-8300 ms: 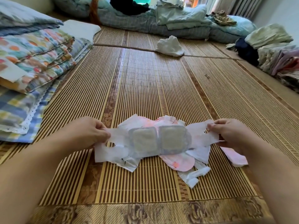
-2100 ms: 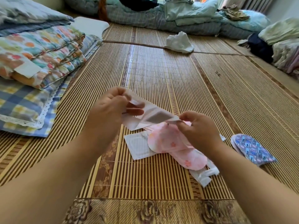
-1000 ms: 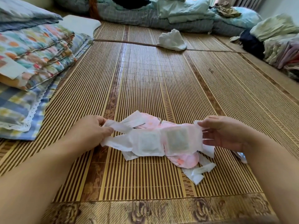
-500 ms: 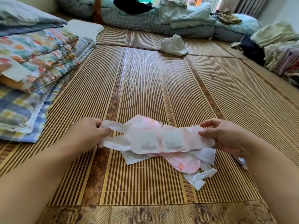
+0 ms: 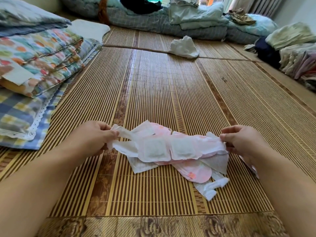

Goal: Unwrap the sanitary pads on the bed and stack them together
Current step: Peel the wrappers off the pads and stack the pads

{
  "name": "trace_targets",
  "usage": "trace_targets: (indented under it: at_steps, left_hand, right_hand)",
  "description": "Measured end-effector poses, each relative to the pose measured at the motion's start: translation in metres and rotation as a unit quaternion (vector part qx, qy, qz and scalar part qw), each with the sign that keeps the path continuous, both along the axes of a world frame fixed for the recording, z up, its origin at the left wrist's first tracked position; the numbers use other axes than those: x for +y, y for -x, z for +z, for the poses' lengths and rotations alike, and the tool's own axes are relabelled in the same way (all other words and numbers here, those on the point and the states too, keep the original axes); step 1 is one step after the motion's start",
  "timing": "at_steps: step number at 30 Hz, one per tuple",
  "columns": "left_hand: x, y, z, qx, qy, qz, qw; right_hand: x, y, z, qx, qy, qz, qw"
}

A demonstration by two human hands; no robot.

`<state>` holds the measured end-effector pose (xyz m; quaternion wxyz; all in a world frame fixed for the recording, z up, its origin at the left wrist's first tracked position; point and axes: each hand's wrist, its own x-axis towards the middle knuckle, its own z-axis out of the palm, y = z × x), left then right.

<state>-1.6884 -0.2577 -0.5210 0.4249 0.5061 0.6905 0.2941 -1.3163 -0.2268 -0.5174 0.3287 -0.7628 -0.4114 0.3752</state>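
**All laid out on the bed (image 5: 242, 106)**

A striped bamboo mat (image 5: 153, 100) covers it. Near centre, a heap of pink pads (image 5: 196, 171) and white wrappers (image 5: 211, 186). Folded quilts (image 5: 39, 53) left, crumpled white cloth (image 5: 183, 47) farther back, bedding (image 5: 153, 20) along the far end, folded clothes (image 5: 297, 53) right

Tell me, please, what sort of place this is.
Probably a bedroom at home: a bamboo mat covers a wide sleeping surface, folded quilts are stacked at the left, bedding lies along the far end, and clothes are piled at the right.
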Motion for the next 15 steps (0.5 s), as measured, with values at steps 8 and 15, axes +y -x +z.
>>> trace_targets:
  at_steps: [8, 15]
  left_hand:
    - [0.0, -0.008, 0.006, -0.077, -0.026, 0.004, 0.997]
    - [0.0, -0.039, 0.017, -0.159, -0.049, -0.007, 0.986]
  right_hand:
    - [-0.002, 0.002, 0.004, 0.138, -0.056, -0.03, 0.988]
    - [-0.007, 0.026, 0.014, 0.194, -0.065, 0.015, 0.979]
